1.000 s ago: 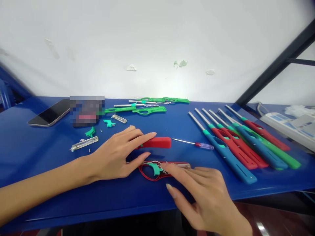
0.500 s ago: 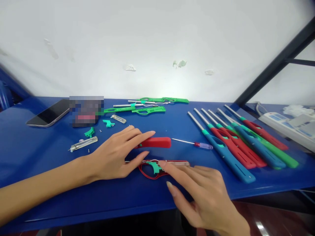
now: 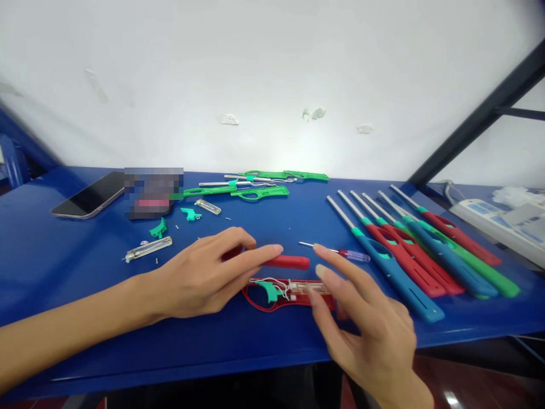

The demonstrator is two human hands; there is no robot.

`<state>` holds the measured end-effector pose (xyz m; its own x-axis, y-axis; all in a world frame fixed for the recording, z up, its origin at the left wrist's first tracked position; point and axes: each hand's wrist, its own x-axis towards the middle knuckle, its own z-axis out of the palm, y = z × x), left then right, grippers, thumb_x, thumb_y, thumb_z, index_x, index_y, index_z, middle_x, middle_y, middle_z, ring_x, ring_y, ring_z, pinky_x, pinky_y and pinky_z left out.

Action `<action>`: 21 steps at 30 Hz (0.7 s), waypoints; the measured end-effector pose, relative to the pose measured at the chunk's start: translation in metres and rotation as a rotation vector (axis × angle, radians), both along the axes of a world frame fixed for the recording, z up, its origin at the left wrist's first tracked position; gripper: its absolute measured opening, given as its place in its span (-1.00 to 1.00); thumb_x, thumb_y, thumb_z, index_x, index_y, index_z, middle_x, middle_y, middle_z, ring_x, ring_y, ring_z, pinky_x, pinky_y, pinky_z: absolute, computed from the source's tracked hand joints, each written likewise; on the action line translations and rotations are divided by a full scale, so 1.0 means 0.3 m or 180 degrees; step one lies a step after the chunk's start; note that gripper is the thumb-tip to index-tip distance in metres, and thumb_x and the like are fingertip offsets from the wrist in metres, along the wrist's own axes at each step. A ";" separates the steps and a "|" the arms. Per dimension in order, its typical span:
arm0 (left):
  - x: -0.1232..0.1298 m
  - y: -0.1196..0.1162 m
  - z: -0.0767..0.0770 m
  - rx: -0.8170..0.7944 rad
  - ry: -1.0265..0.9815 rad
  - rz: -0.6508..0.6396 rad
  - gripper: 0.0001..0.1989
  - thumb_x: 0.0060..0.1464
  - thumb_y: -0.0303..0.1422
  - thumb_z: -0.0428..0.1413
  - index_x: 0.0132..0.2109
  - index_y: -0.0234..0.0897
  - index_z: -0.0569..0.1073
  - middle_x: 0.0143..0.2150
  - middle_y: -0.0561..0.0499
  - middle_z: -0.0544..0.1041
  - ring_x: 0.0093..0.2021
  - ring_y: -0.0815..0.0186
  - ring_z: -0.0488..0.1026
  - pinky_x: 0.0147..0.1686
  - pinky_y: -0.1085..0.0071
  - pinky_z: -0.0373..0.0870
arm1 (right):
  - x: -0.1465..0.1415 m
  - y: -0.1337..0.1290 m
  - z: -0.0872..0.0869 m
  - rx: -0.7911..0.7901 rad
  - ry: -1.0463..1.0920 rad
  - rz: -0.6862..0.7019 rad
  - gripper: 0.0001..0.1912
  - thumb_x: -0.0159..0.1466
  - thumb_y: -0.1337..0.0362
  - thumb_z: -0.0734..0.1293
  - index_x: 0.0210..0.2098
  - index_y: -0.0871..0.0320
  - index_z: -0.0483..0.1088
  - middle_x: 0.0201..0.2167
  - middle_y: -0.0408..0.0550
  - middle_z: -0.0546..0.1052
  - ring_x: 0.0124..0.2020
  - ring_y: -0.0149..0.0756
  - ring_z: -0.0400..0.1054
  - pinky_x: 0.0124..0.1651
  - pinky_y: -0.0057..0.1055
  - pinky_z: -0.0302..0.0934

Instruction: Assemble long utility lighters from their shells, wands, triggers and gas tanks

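My left hand point(image 3: 213, 272) is closed on a red lighter casing half point(image 3: 289, 262), tilted just above the lower part. Below it on the table lies the other red casing half point(image 3: 255, 304), open side up. Inside it are a green trigger point(image 3: 269, 292), white wires point(image 3: 279, 282) and a clear fuel tank point(image 3: 302, 287). Over the right end of this half is my right hand point(image 3: 366, 329), its thumb and fingers apart. The thumb tip overlaps the tank's near edge; whether it touches is unclear. Behind the right fingertips lies a screwdriver point(image 3: 355, 255).
Several assembled long lighters point(image 3: 402, 278) lie side by side at the right, near a white power strip point(image 3: 489, 218). Green casing halves point(image 3: 264, 192) lie at the back. Left are a phone point(image 3: 91, 193), a loose tank point(image 3: 149, 249), green triggers point(image 3: 159, 228) and small screws point(image 3: 156, 261).
My left hand has taken up the red casing half and brought it right and nearer the lower half. My right hand has drawn back rightward with its fingers spread, uncovering wires and tank.
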<state>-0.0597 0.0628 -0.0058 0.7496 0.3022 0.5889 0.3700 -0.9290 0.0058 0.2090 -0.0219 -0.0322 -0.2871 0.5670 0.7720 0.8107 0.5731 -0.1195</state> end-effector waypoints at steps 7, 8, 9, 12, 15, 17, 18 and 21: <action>0.011 -0.026 0.005 0.0293 0.0143 -0.0137 -0.61 0.41 -0.55 0.00 0.32 -0.36 0.36 -0.12 -0.09 0.57 -0.23 0.30 0.48 -0.24 0.41 0.48 | 0.002 0.014 -0.003 0.0092 -0.0302 0.0113 -0.51 0.45 0.55 0.35 0.30 0.05 0.41 -0.03 -0.08 0.71 -0.29 -0.44 0.61 -0.31 -0.48 0.37; 0.013 -0.028 0.007 0.0302 0.0130 -0.0153 -0.62 0.41 -0.54 0.01 0.31 -0.38 0.37 -0.12 -0.10 0.58 -0.23 0.29 0.49 -0.22 0.41 0.49 | 0.003 0.012 -0.003 0.0120 -0.0297 0.0145 -0.52 0.46 0.54 0.34 0.31 0.10 0.41 -0.08 -0.08 0.71 -0.26 -0.42 0.61 -0.27 -0.48 0.37; 0.014 -0.028 0.009 0.0301 0.0111 -0.0163 -0.63 0.42 -0.53 0.02 0.30 -0.39 0.38 -0.12 -0.10 0.58 -0.22 0.28 0.50 -0.20 0.40 0.49 | 0.005 0.009 -0.004 0.0135 -0.0294 0.0144 -0.52 0.47 0.54 0.34 0.32 0.12 0.40 -0.11 -0.08 0.71 -0.25 -0.41 0.60 -0.25 -0.48 0.37; 0.010 -0.015 0.016 0.0325 0.0025 -0.0174 -0.62 0.41 -0.49 0.10 0.31 -0.37 0.39 -0.10 -0.12 0.59 -0.23 0.25 0.48 -0.17 0.34 0.47 | 0.009 0.003 -0.004 0.0047 -0.0177 -0.0002 -0.45 0.48 0.52 0.34 0.40 0.07 0.33 -0.16 -0.12 0.68 -0.31 -0.43 0.55 -0.28 -0.48 0.35; -0.006 0.009 0.025 0.0358 -0.0028 -0.0094 -0.56 0.36 -0.43 0.23 0.31 -0.38 0.39 -0.03 -0.16 0.61 -0.19 0.21 0.49 -0.13 0.26 0.44 | 0.012 0.002 0.000 -0.0263 0.0240 -0.0066 -0.43 0.50 0.44 0.33 0.44 -0.02 0.27 -0.21 -0.16 0.61 -0.38 -0.45 0.48 -0.29 -0.51 0.35; -0.020 0.019 0.031 0.0327 -0.0025 -0.0084 -0.54 0.34 -0.37 0.27 0.30 -0.40 0.40 0.01 -0.19 0.61 -0.15 0.19 0.50 -0.10 0.24 0.44 | 0.020 0.001 0.003 -0.0474 0.0452 -0.0054 -0.45 0.51 0.41 0.32 0.43 -0.03 0.29 -0.24 -0.17 0.57 -0.38 -0.45 0.46 -0.30 -0.53 0.36; -0.027 0.020 0.034 0.0305 -0.0010 -0.0103 -0.55 0.35 -0.36 0.26 0.29 -0.42 0.40 0.02 -0.20 0.61 -0.13 0.19 0.51 -0.09 0.24 0.44 | 0.026 -0.002 0.003 -0.0545 0.0499 -0.0068 -0.47 0.51 0.40 0.32 0.42 -0.04 0.31 -0.25 -0.17 0.56 -0.38 -0.45 0.46 -0.31 -0.54 0.36; -0.044 0.008 0.038 0.0289 0.0042 -0.0221 -0.62 0.41 -0.38 0.20 0.27 -0.45 0.40 -0.01 -0.21 0.62 -0.10 0.21 0.53 -0.06 0.25 0.43 | 0.055 -0.014 -0.002 -0.0720 0.0524 -0.0109 -0.52 0.52 0.35 0.31 0.38 -0.03 0.33 -0.25 -0.17 0.54 -0.36 -0.43 0.47 -0.27 -0.55 0.38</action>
